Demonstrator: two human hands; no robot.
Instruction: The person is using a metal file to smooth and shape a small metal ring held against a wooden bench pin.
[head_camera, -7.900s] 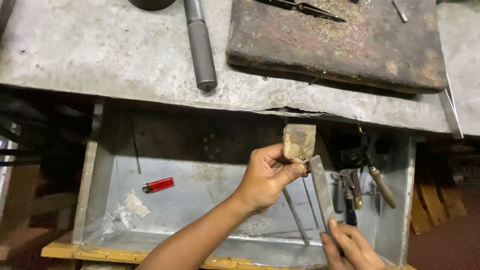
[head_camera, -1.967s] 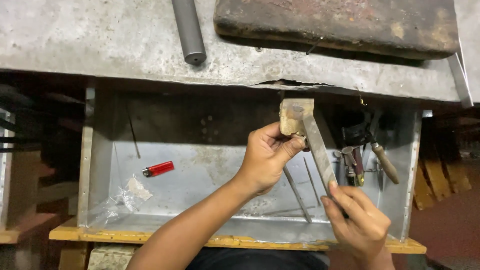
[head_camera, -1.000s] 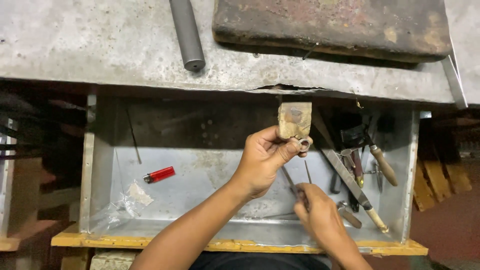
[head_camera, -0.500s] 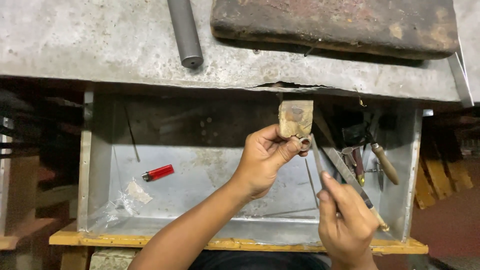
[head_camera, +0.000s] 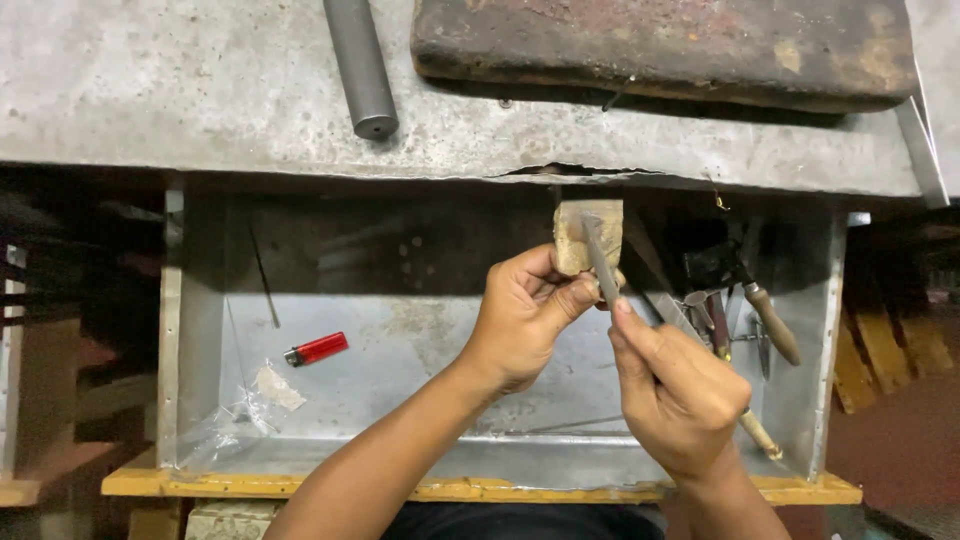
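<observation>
My left hand (head_camera: 525, 320) reaches up to a worn wooden peg (head_camera: 575, 232) that juts out under the bench edge. Its thumb and fingers pinch a small piece against the peg, and that piece is mostly hidden by the fingertips. My right hand (head_camera: 680, 392) grips a thin grey file (head_camera: 600, 262). The file slants up and to the left, and its tip lies across the peg just beside my left fingertips.
A sheet-metal tray (head_camera: 190, 400) under the bench holds a red lighter (head_camera: 316, 349), a scrap of clear plastic (head_camera: 262, 392) and several wooden-handled tools (head_camera: 770, 322) at the right. On the grey benchtop lie a steel rod (head_camera: 358, 62) and a rusty brown block (head_camera: 660, 45).
My right hand went down into the tray, swapped the broad flat file for a thinner one and brought it up to the peg. My left hand stayed at the peg.
</observation>
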